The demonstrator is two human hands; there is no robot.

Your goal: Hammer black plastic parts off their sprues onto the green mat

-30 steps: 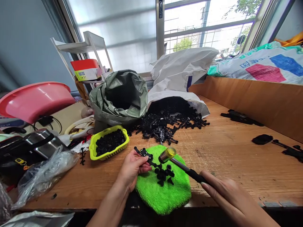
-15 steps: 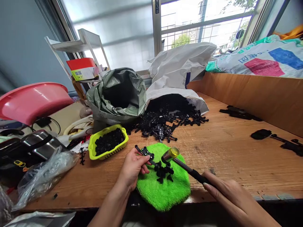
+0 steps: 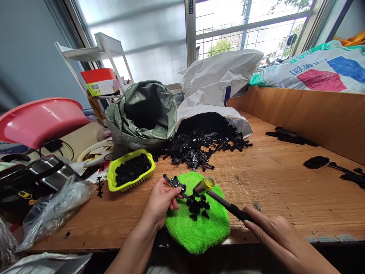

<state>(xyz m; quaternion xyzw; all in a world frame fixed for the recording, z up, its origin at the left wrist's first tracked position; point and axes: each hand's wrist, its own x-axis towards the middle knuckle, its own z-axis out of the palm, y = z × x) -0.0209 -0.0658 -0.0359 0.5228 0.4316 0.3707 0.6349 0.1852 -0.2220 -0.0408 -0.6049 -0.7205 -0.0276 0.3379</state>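
Observation:
My left hand (image 3: 159, 203) grips a black plastic strip part (image 3: 174, 185) at the left edge of a bright green fuzzy pad (image 3: 198, 222). Its far end rests among a few small black pieces (image 3: 197, 206) on the pad. My right hand (image 3: 275, 236) holds the black handle of a small hammer (image 3: 203, 186) with a yellow-capped metal head, which hovers just above those pieces.
A heap of black plastic parts (image 3: 199, 146) spills from a white sack (image 3: 216, 87). A green woven bag (image 3: 144, 112) and a yellow basket (image 3: 131, 171) of black bits stand to the left. A pink basin (image 3: 40, 120), a plastic bag and clutter fill the left side; loose black parts (image 3: 315, 162) lie right.
The hammer head has dipped slightly toward the black pieces on the pad. My left hand keeps the strip part in the same place; the view shifted a little.

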